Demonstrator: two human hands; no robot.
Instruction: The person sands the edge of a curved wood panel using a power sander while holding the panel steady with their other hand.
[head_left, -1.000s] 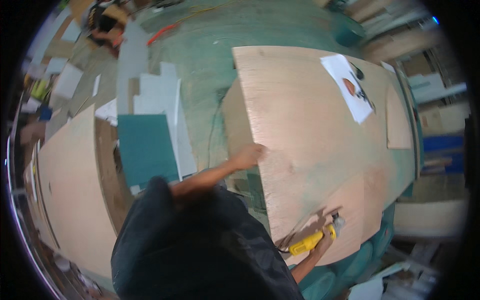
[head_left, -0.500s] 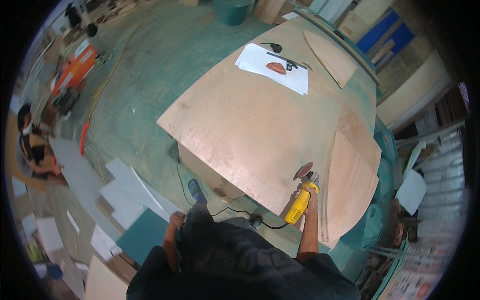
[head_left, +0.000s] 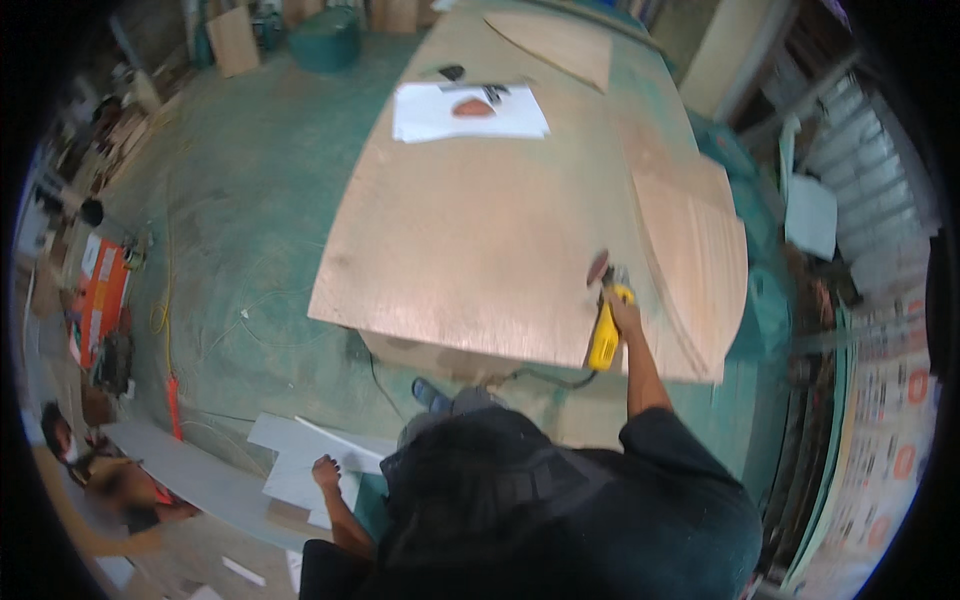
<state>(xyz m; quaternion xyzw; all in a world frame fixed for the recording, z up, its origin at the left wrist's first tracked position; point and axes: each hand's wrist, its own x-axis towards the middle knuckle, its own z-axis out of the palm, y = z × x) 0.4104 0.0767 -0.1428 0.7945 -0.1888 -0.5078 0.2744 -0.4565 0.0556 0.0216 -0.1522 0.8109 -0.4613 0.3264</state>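
My right hand (head_left: 626,314) is wrapped around a yellow angle grinder (head_left: 604,342). A reddish-brown sanding disc (head_left: 598,267) sits at the grinder's far end, tilted on edge above the large plywood sheet (head_left: 480,230); whether it touches the wood I cannot tell. The grinder's dark cord (head_left: 560,381) runs off the near edge toward my body. Just right of the tool lies a curved, pointed wooden panel (head_left: 695,250). My left hand (head_left: 326,472) hangs low at my left side, fingers curled with nothing visible in them, above pale sheets (head_left: 300,465) on the floor.
White papers (head_left: 430,115) hold a brown piece (head_left: 474,107) and a dark tool (head_left: 492,93). Another curved panel (head_left: 560,45) lies at the far end. A co-worker (head_left: 110,480) crouches at lower left. A yellow cable (head_left: 168,300) crosses the floor; green tubs (head_left: 765,310) stand at right.
My view has turned, so the plywood sheet now points more straight ahead. The grinder stays in my right hand over its near right part. My left hand has swung out from my leg.
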